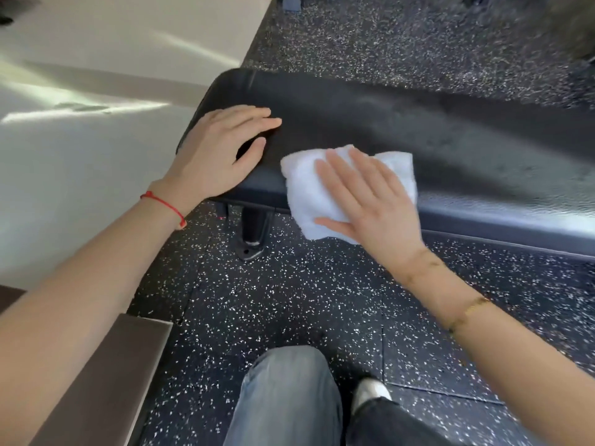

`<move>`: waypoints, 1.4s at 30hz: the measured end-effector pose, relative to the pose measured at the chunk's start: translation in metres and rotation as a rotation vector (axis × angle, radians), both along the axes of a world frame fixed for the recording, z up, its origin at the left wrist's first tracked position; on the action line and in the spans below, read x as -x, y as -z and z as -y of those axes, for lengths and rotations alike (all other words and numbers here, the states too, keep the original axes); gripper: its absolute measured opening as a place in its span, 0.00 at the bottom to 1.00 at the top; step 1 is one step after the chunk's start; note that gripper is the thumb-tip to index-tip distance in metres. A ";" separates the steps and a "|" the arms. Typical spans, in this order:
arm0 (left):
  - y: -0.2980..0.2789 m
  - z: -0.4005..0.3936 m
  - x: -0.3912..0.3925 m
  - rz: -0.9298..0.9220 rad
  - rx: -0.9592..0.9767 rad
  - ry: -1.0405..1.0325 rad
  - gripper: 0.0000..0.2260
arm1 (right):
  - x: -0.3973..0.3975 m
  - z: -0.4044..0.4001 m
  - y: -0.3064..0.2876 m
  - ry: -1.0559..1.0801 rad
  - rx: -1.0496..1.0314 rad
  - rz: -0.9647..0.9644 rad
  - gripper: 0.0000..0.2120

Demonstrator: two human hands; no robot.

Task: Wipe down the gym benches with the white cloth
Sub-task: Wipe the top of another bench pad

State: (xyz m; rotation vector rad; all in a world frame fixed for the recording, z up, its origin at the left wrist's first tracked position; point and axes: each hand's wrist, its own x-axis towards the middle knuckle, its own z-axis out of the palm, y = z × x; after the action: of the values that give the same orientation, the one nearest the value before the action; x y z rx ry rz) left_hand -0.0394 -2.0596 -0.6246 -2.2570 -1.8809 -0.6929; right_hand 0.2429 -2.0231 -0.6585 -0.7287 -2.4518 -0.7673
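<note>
A dark rubber floor (289,300) flecked with white fills most of the view, meeting a pale wall (80,75) on the left. Across the middle runs the counter (450,140), a long black padded gym bench whose rounded end sits near the wall; one black metal leg (254,230) stands under that end. At the bottom, the person's knee in faded blue jeans (283,397) and a white shoe tip (370,391) show.

The left hand (222,156) rests flat on the end of the counter, fingers straight and slightly spread, holding nothing. A thin red string bracelet (164,204) circles that wrist.

The right hand (370,201) lies flat with fingers extended, pressing the white cloth (306,191) against the counter's near edge. The cloth is folded, draped over the top and front side of the padding, just beside the left hand. A gold bracelet (470,312) sits on the right forearm.
</note>
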 end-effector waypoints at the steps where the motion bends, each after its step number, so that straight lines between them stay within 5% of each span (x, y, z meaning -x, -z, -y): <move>1: 0.001 0.001 0.000 -0.001 -0.009 -0.008 0.17 | -0.018 -0.001 0.004 0.006 -0.001 -0.032 0.31; 4: 0.004 0.000 -0.003 -0.001 -0.026 -0.023 0.17 | -0.046 0.001 0.011 0.086 -0.023 -0.082 0.32; 11: 0.005 -0.001 -0.003 -0.015 -0.041 -0.012 0.18 | 0.037 0.013 0.019 0.170 -0.125 -0.049 0.34; 17: 0.003 0.001 -0.006 -0.003 -0.034 -0.041 0.18 | -0.050 0.012 0.020 0.260 -0.043 -0.100 0.36; 24: 0.001 0.000 -0.006 -0.012 -0.016 -0.015 0.18 | 0.038 0.021 0.008 0.206 -0.059 0.043 0.37; 30: 0.000 0.003 -0.011 -0.002 0.000 -0.048 0.19 | -0.068 0.013 0.011 0.300 0.071 -0.089 0.38; 37: 0.007 0.004 -0.060 -0.071 -0.114 -0.205 0.19 | -0.012 0.014 0.008 0.286 0.015 0.001 0.39; 42: 0.007 0.000 -0.089 -0.069 -0.077 -0.135 0.19 | -0.093 0.009 0.014 0.324 0.087 -0.055 0.40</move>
State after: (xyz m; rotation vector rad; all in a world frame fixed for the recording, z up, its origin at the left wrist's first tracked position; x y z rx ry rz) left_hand 0.0498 -2.0600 -0.6313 -2.0586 -1.9177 -0.6472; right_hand 0.3363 -2.0326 -0.6722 -1.1842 -2.3586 -0.7478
